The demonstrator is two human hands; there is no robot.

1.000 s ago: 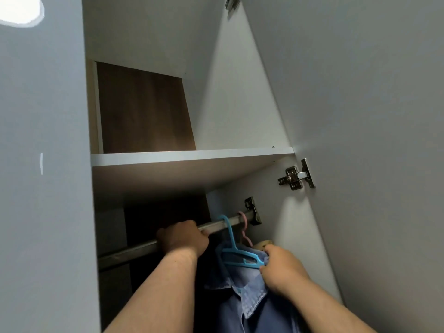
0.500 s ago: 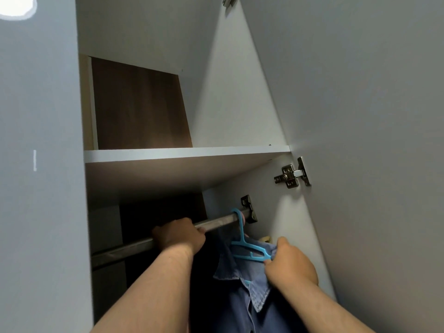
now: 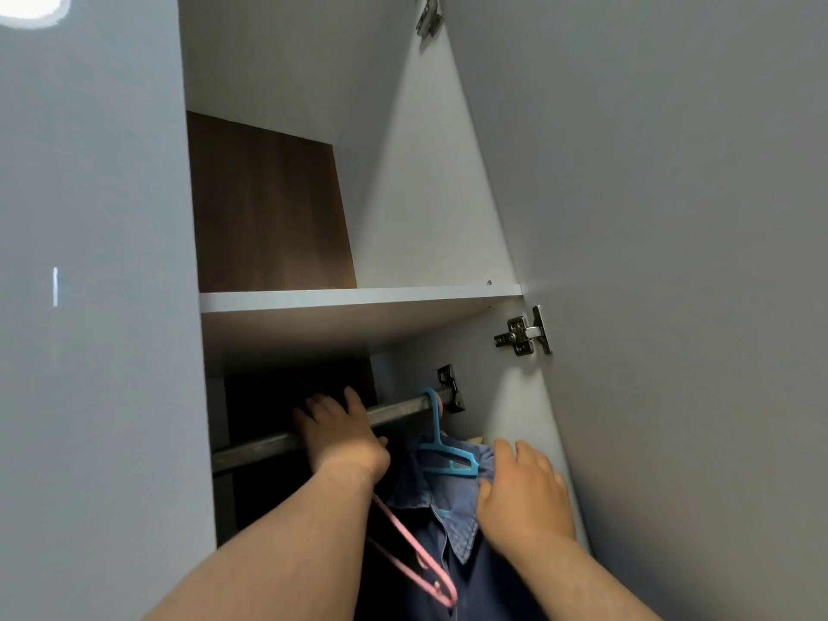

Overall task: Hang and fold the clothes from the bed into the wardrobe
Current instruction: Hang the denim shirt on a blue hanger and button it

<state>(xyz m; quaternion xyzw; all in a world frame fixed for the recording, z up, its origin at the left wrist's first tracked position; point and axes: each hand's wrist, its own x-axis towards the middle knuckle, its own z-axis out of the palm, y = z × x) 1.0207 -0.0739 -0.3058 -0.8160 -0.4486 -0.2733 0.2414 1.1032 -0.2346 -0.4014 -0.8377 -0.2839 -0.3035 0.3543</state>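
Note:
Inside the wardrobe, a blue denim shirt hangs on a blue hanger whose hook sits over the metal rail near its right end. My right hand rests with relaxed fingers against the shirt's shoulder, just right of the hanger. My left hand lies on the rail left of the hook, fingers stretched over the bar. A pink hanger slants down below my left wrist; its hook is hidden, so I cannot tell what it hangs from.
A white shelf crosses just above the rail, with a brown back panel over it. The open door and its hinge stand close on the right. A grey panel fills the left.
My right hand has let go of the blue hanger and now only touches the shirt. My left hand's fingers have straightened on the rail. A pink hanger has come into view under my left wrist.

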